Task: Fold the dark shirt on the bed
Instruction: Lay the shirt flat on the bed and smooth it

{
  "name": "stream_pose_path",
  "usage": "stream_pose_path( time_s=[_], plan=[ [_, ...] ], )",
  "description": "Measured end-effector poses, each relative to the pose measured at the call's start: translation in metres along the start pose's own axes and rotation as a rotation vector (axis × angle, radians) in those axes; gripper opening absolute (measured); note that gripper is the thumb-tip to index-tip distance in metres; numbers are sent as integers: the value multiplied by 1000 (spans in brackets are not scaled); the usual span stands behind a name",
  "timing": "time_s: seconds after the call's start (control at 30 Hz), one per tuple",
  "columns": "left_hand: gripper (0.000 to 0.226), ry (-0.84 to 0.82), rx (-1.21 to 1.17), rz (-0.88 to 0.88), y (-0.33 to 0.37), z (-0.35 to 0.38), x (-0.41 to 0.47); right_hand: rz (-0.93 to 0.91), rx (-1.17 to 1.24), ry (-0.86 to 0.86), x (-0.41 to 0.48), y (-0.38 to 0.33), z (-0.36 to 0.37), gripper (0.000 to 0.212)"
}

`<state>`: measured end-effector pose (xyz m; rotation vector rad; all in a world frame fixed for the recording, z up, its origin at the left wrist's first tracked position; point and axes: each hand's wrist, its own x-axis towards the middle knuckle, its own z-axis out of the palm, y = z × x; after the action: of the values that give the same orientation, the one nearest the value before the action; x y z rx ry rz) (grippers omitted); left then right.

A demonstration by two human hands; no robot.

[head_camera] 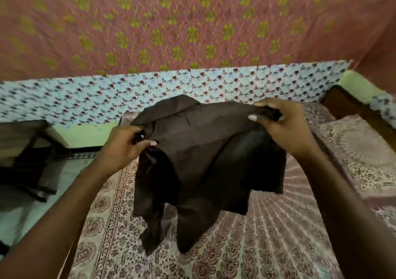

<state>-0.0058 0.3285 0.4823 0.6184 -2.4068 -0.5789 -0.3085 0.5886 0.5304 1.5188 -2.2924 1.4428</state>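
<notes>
The dark shirt [197, 156] hangs in the air above the bed [246, 246], crumpled, with its lower edges dangling close to the patterned bedspread. My left hand [126, 148] pinches the shirt's upper left edge near a small white button. At the upper right, my right hand [285, 126] grips a bunched part of the cloth. The collar sticks up behind, between the two hands. Both forearms reach in from the bottom corners.
A patterned pillow [362, 154] lies on the bed at the right, next to a dark wooden bed frame [351, 107]. A dark piece of furniture [27, 156] stands on the floor at the left. A flowered cloth [192, 21] covers the wall behind.
</notes>
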Motion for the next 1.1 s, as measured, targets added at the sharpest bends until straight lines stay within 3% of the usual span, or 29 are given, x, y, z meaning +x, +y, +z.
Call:
stream_pose_path(
  time_s=[0.07, 0.1, 0.2, 0.27, 0.37, 0.43, 0.53, 0.6, 0.7, 0.73, 0.77, 0.83, 0.93, 1.0, 1.1],
  plan=[
    [17, 37, 0, 165, 22, -3, -3, -14, -18, 13, -2, -7, -20, 23],
    [11, 125, -5, 166, 25, 1, -5, -17, -32, 25, -2, -10, -28, 22],
    [24, 364, -145, -181, 28, 25, -4, -36, -48, 70, 0, -25, -46, 20],
    [43, 343, -325, -400, 35, 41, -5, -75, -59, 77, 0, -38, -53, 18],
    [57, 297, -534, -518, 55, 57, -9, -153, -124, 48, 2, -57, -55, 15],
    [73, 259, -488, -534, 62, 65, -10, -170, -173, 64, 6, -64, -57, 14],
    [82, 98, -385, -520, 70, 70, -10, -150, -204, 95, 11, -63, -68, 10],
    [76, -80, -521, -589, 64, 68, -10, -116, -261, 132, 13, -57, -79, 9],
    [93, -456, -813, -743, 46, 66, -20, -68, -300, 160, 9, -42, -97, 11],
    [91, -599, -807, -744, 47, 63, -24, -58, -303, 149, 7, -37, -102, 12],
    [82, -715, -729, -703, 52, 60, -27, -49, -308, 133, 4, -30, -106, 12],
    [43, -799, -519, -569, 64, 61, -30, -19, -301, 101, -2, -14, -112, 12],
    [10, -695, -383, -443, 72, 75, -24, -13, -297, 87, -8, 10, -123, 11],
    [11, -558, -391, -421, 78, 78, -19, 5, -332, 70, -7, 24, -135, 6],
    [19, -321, -434, -445, 95, 76, -9, 84, -461, 20, 0, 47, -161, 23]
  ],
)
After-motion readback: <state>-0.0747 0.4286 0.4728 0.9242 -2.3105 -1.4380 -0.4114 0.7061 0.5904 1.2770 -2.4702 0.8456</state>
